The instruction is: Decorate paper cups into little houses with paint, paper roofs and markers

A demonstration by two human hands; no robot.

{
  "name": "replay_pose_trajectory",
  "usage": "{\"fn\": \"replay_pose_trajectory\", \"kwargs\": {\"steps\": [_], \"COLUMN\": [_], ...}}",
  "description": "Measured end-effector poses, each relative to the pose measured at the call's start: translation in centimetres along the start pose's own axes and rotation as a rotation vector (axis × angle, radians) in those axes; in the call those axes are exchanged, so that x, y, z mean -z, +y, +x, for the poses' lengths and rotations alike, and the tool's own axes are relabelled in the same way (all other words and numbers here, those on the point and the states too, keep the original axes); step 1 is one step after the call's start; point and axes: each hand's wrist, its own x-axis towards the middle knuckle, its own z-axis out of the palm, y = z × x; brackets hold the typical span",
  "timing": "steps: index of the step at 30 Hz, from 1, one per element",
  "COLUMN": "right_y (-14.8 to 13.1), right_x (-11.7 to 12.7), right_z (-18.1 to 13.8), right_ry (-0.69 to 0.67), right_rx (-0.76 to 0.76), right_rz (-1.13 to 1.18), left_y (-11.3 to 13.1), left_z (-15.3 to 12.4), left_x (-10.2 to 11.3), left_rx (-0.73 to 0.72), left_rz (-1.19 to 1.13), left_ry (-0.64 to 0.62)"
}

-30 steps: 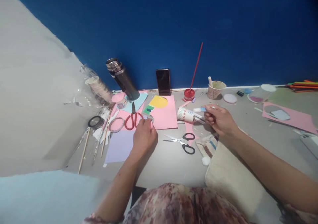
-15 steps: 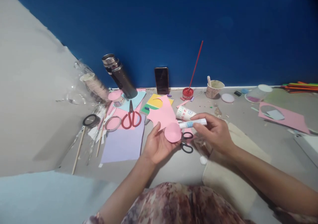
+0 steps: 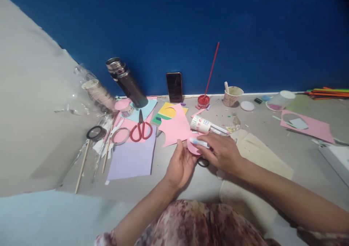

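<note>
My left hand (image 3: 180, 167) holds a pink paper circle (image 3: 192, 150) by its edge, with the thumb raised beside it. Closed around a white glue stick (image 3: 197, 142) with a blue label, my right hand (image 3: 226, 154) brings its end over the circle; whether they touch is hard to tell. The right fingers cover part of the circle. Under the hands shows a black scissor handle (image 3: 203, 162); the rest of those scissors is hidden. Just beyond lie a cut pink sheet (image 3: 176, 126) and a decorated paper cup (image 3: 200, 123) on its side.
On the left are red-handled scissors (image 3: 141, 129), purple paper (image 3: 131, 162), a tape roll (image 3: 120, 136), a flask (image 3: 129, 86) and stacked cups (image 3: 98, 95). A phone (image 3: 174, 87) leans on the blue wall. A beige cloth (image 3: 261, 158) lies to the right.
My right hand has moved left and slightly down, bringing the glue stick over the pink circle. My left hand has shifted slightly right with the circle. The view has shifted a little.
</note>
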Motion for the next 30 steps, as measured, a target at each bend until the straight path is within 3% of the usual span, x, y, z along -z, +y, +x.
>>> {"fn": "replay_pose_trajectory", "kwargs": {"steps": [9, 13, 20, 24, 30], "right_y": [-0.3, -0.5, -0.3, 0.1, 0.4], "right_x": [-0.2, -0.1, 0.3, 0.9, 1.0], "right_z": [-0.2, -0.1, 0.3, 0.7, 0.3], "right_ry": [-0.01, -0.023, -0.016, -0.109, -0.233], "right_rx": [-0.037, 0.044, 0.041, 0.063, 0.188], "right_rz": [0.205, 0.226, 0.264, 0.404, 0.402], "left_y": [0.6, 1.1, 2.1, 2.8, 2.1], "left_z": [-0.3, -0.2, -0.1, 0.3, 0.9], "left_x": [0.3, 0.2, 1.5, 2.8, 3.7], "left_rx": [-0.033, -0.001, 0.144, 0.231, 0.48], "left_rz": [0.096, 0.068, -0.117, -0.148, -0.103], "left_ry": [-0.04, -0.056, 0.015, 0.068, -0.068]}}
